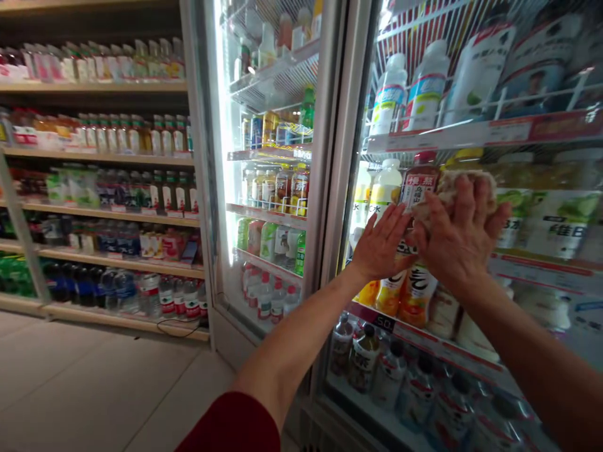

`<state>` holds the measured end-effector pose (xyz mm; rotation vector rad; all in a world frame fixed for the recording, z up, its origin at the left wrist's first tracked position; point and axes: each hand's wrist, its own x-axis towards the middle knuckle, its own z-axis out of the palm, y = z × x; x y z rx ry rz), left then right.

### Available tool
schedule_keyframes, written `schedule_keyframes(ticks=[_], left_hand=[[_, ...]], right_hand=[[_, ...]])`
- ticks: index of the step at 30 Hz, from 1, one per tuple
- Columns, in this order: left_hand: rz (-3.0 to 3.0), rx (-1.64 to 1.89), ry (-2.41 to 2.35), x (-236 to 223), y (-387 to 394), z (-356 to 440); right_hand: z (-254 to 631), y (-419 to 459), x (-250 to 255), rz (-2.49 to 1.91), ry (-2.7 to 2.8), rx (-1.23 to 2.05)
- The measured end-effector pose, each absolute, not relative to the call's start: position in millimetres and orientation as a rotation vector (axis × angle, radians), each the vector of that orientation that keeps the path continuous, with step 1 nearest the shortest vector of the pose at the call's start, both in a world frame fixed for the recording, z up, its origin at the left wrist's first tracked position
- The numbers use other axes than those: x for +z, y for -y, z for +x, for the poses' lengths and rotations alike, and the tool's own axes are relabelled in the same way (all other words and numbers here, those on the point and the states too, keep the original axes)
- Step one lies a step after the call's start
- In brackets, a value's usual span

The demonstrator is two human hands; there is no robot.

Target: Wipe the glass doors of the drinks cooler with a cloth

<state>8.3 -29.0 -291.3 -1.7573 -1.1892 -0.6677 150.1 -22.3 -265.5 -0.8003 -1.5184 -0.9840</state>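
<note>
Cloth (447, 183) under right grip (455, 242), bottle (560, 216) labelled "維B"

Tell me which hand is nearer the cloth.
Right. The right hand lies spread on the cloth; the left hand is beside its lower-left edge, contact unclear.

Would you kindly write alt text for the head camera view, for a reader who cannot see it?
A person's right hand presses a pale cloth against a fridge's glass door, the left hand spread beside it. Bottles stand behind the glass; to the left are a brightly lit fridge section and stocked wooden shelves.
</note>
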Motion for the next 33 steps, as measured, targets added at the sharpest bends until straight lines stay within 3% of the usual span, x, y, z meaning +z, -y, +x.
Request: schedule_keyframes(ticks=[5, 9, 12, 14, 20, 23, 28, 33], left_hand=[[-1.786, -0.856, 1.024, -303, 7, 7], [-1.705, -1.095, 0.817, -307, -4, 7], [-1.698, -1.169, 0.749, -307, -8, 9], [-1.699, -1.197, 0.727, -306, -7, 11], [-1.733, -1.199, 0.753, -305, -3, 13], [-1.726, -1.214, 0.761, -306, -3, 14], [-1.714, -1.238, 0.749, -308, -4, 17], [-1.679, -1.264, 0.712, -308, -8, 17]], right_hand=[[244, 27, -268, -0.878, 1.489, -1.143], [393, 39, -277, -1.091, 1.027, -1.041], [451, 43, -274, -1.152, 0.646, -0.915], [437, 38, -267, -1.199, 0.611, -0.933], [316, 34, -255, -1.108, 1.284, -1.233], [349, 47, -252, -1.132, 1.460, -1.278], [438, 53, -217, -1.258, 0.836, -1.019], [345, 35, -194, -1.153, 1.179, -1.189]])
